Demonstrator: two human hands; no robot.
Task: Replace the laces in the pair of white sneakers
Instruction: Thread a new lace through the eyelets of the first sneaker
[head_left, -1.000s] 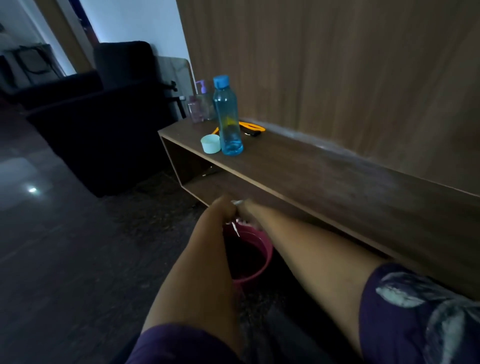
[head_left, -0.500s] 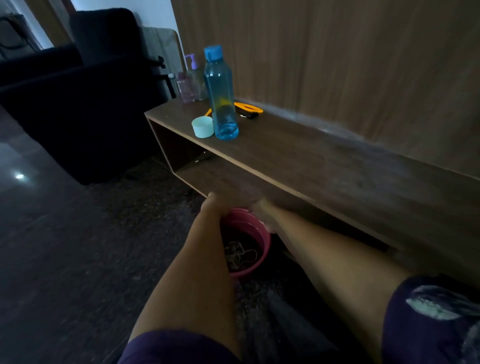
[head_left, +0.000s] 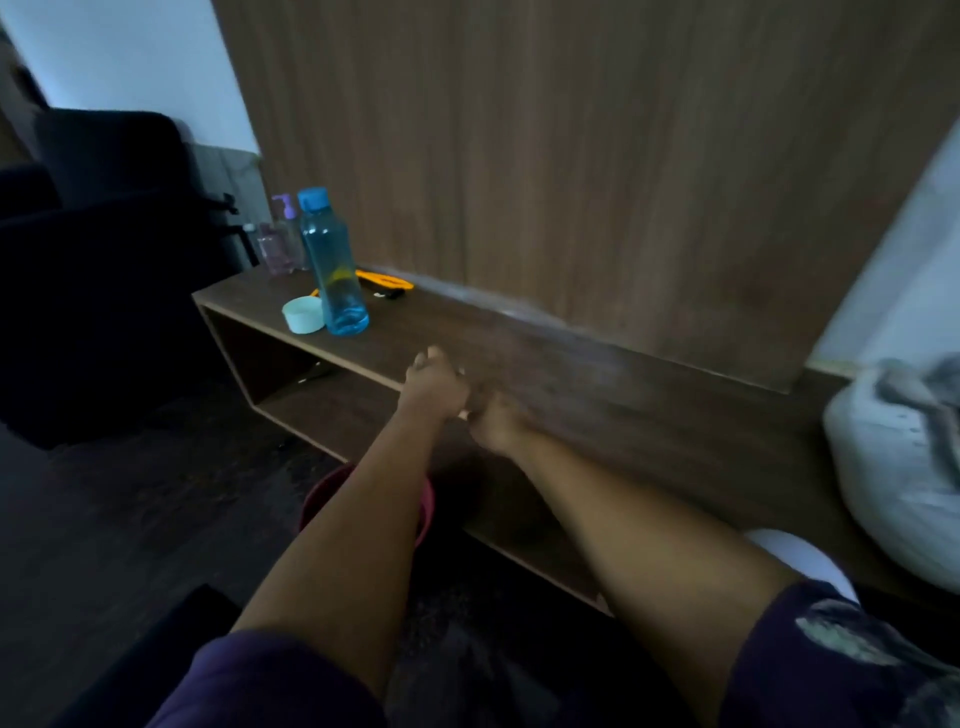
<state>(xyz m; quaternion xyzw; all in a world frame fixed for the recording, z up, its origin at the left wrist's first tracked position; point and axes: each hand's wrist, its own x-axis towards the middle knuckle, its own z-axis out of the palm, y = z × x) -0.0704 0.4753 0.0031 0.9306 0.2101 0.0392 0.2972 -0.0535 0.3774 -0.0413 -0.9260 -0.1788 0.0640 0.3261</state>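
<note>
Both hands meet over dark wooden worktop (head_left: 597, 395): left hand (head_left: 434, 387) and right hand (head_left: 493, 423) fingers curled, blurred; whether pinching lace, cannot tell. White sneaker (head_left: 898, 467) waits far right.

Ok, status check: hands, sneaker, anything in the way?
Both hands, left hand and right hand, raised over the wooden shelf, grip unclear in blur. White sneaker on shelf at right, untouched. Pink bowl below forearms.

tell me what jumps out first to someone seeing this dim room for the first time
The blue water bottle standing upright at the left end of the low wooden shelf unit draws the eye first, with a pale lid beside it. Next come the two bare forearms reaching forward, the left hand and right hand close together over the shelf's front edge, above a pink bucket on the floor. A white sneaker sits at the far right.
</note>
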